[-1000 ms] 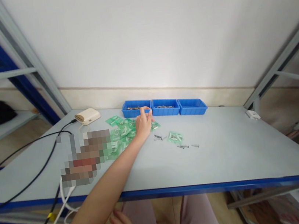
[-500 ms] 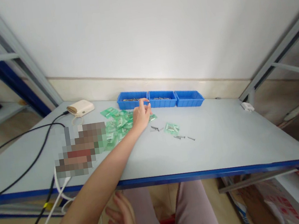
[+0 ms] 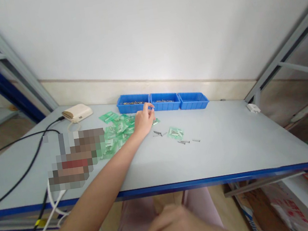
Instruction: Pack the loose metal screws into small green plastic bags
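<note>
My left hand (image 3: 144, 120) is over the right end of a heap of small green plastic bags (image 3: 120, 128), just in front of the middle blue bin (image 3: 167, 106). Its fingers are bent together as in a pinch; what lies between them is hidden. Right of it, several loose screws (image 3: 158, 133) lie on the table, and a filled green bag (image 3: 176, 132) sits by itself. More loose screws (image 3: 185, 142) lie nearer the front, with a single screw (image 3: 196, 140) to their right. My right hand (image 3: 170, 228) is low above my lap, blurred by motion, its fingers mostly hidden.
The left blue bin (image 3: 134, 107) holds thin metal pieces, as does the middle one. A third blue bin (image 3: 194, 105) stands to the right. Left on the table are a cream-coloured box (image 3: 77, 112), a pixelated object (image 3: 77, 160) and cables. A white adapter (image 3: 253, 108) lies far right.
My right hand has moved rightward from beneath my left forearm to the middle, above my lap. My left hand stays near the bins with its fingers slightly shifted. The single screw has turned.
</note>
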The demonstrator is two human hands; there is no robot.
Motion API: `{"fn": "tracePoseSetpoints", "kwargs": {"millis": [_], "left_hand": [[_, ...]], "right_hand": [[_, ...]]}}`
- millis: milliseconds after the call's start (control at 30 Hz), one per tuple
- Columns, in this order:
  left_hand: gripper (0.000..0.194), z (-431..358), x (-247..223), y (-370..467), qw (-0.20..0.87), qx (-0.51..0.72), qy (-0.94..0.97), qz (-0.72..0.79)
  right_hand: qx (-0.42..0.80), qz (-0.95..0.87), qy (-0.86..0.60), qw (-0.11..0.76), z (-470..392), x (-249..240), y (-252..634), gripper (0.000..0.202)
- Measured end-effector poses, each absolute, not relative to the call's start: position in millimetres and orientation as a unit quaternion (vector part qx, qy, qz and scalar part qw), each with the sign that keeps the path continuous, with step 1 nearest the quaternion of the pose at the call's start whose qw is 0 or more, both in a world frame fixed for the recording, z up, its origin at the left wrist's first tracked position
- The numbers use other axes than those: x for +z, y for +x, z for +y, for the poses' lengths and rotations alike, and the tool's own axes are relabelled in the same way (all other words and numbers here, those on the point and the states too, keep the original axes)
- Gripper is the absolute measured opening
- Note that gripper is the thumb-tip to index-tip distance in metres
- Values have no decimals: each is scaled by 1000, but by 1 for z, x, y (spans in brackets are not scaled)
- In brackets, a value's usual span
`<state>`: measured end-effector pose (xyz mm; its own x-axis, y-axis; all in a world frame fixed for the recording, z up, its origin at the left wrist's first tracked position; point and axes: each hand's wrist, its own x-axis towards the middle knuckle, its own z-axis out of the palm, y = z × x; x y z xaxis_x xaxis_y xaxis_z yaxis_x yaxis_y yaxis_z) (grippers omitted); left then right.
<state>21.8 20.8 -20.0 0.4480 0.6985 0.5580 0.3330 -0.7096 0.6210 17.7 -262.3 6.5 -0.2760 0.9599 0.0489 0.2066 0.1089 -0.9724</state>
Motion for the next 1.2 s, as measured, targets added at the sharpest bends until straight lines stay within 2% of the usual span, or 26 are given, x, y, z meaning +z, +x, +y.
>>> {"fn": "tracePoseSetpoints", "kwargs": {"millis": [33,100,167,233,333,500,700,800,867,967,1033,1200], "left_hand": [[17,21,-20,22,211,421,825,313],[17,20,-19,21,197,419,829,314],[17,19,-19,21,187,413,835,313],[16,18,-19,21,184,405,842,306],[15,18,-20,22,182,394,852,292],[14,17,-20,22,156,382,867,279],[20,8,-17,22,73,365,900,228],[30,1,-14,22,17,356,917,180],[37,-2,-13,22,-23,350,923,161],[26,1,-13,20,-76,329,928,157],[26,4,-13,19,-98,316,929,163],[30,5,-13,19,-112,314,931,148]], "right_hand": [[451,-636,-486,395,-260,12,45,21],[212,-603,-626,446,-252,18,102,23],[38,-555,-720,414,-242,15,156,28],[-9,-563,-744,359,-234,4,196,36],[-6,-596,-737,320,-226,-15,224,34],[14,-632,-725,273,-213,-25,222,18],[78,-570,-732,364,-170,2,232,19],[104,-584,-701,396,-131,20,229,19],[134,-610,-671,399,-106,27,218,18],[163,-646,-636,389,-80,28,194,14],[171,-658,-623,387,-74,26,182,13],[164,-689,-608,359,-96,22,191,24]]}}
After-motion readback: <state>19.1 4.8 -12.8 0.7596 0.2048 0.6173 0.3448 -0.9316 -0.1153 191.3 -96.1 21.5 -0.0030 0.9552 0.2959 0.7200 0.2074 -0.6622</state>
